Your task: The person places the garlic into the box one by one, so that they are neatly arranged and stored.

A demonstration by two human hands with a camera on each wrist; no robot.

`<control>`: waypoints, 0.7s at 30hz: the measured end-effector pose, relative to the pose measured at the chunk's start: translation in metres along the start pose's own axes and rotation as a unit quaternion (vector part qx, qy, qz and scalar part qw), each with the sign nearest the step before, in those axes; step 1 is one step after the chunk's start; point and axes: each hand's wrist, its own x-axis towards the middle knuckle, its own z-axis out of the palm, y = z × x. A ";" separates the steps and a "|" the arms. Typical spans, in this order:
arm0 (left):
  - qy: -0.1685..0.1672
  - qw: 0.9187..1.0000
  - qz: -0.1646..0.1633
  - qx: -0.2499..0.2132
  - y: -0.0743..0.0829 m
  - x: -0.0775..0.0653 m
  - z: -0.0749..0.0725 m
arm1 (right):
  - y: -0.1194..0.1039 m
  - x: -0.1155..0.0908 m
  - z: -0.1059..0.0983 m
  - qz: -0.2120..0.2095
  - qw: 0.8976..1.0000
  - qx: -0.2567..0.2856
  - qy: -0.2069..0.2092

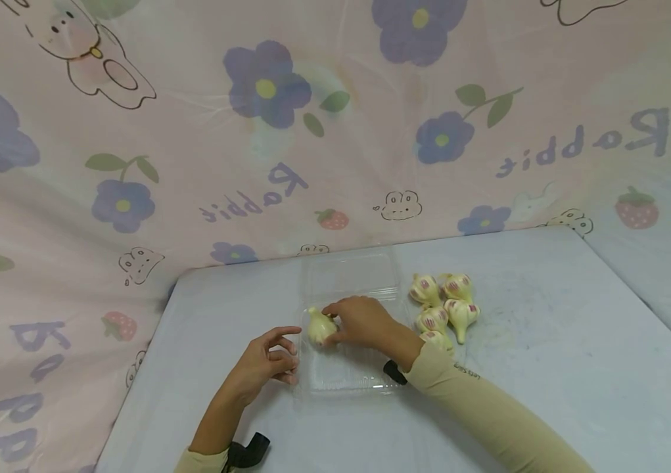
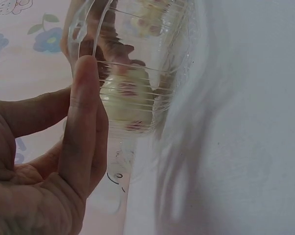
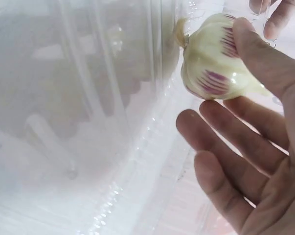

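A garlic bulb (image 1: pixel 319 328), pale with purple streaks, is at the left side of a clear plastic clamshell box (image 1: pixel 349 379). My right hand (image 1: pixel 366 322) pinches it between thumb and fingers; in the right wrist view the thumb lies on the bulb (image 3: pixel 213 58). At the box's left wall is my left hand (image 1: pixel 259 368), fingers loosely bent and nothing held. In the left wrist view its fingertips (image 2: pixel 85 73) are up against or very near the clear rim; contact is hard to tell. The bulb shows through the ribbed wall.
Several more garlic bulbs (image 1: pixel 461 315) lie clustered on the white table (image 1: pixel 548 341), just right of the box. The box's lid (image 1: pixel 349 276) is folded back toward the patterned curtain (image 1: pixel 335 151) behind the table. Black wrist devices (image 1: pixel 249 451) sit on both wrists.
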 end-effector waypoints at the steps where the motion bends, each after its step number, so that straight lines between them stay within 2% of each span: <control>1: 0.000 1.000 0.000 -0.001 0.000 0.000 0.000 | 0.000 0.000 -0.001 0.004 1.000 0.001 0.003; 12: 0.007 1.000 -0.007 -0.005 0.000 0.001 0.001 | 0.002 -0.002 -0.003 0.002 1.000 0.012 0.007; 15: 0.006 1.000 -0.009 -0.001 0.000 0.001 0.002 | 0.004 -0.005 -0.010 0.007 1.000 0.024 0.005; 21: 0.012 1.000 -0.012 0.002 0.000 0.001 0.002 | 0.012 -0.017 -0.038 0.007 0.999 0.045 0.018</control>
